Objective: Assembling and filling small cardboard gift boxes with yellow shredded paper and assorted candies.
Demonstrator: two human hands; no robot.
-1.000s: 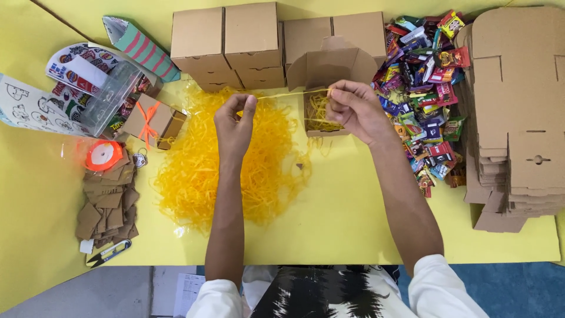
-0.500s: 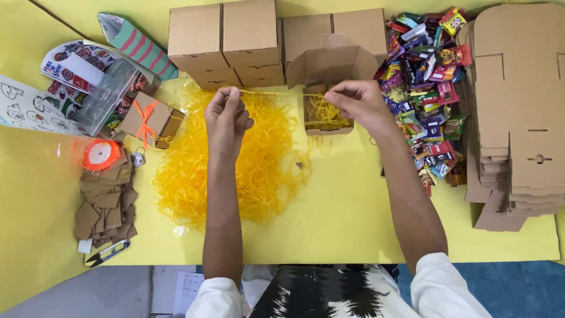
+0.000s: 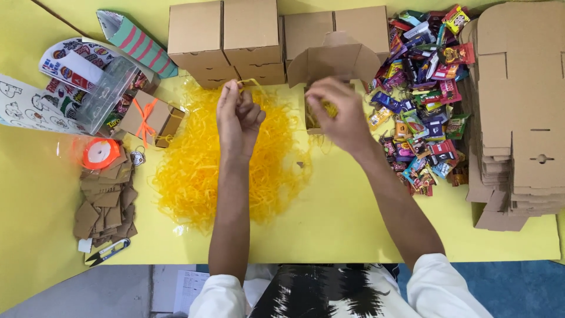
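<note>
A heap of yellow shredded paper [image 3: 200,171] lies on the yellow table [image 3: 353,224]. My left hand [image 3: 237,121] hovers over the heap's far edge, pinching a few yellow strands [image 3: 252,83]. My right hand [image 3: 338,115] is closed on a tuft of yellow shreds at the mouth of a small open cardboard box [image 3: 332,62], whose flap stands up behind my fingers. Most of that box's inside is hidden by my right hand.
Closed cardboard boxes [image 3: 223,35] line the back. A pile of wrapped candies [image 3: 424,88] lies right, beside a stack of flat box blanks [image 3: 524,118]. At left are a ribbon-tied box [image 3: 150,121], an orange ribbon spool [image 3: 100,154], cardboard tags [image 3: 106,203], snips [image 3: 109,252] and sticker sheets [image 3: 35,106].
My right hand has moved left, from beside the candy to the open box's mouth, carrying yellow shreds. My left hand has stayed over the heap, its fingers now raised with strands.
</note>
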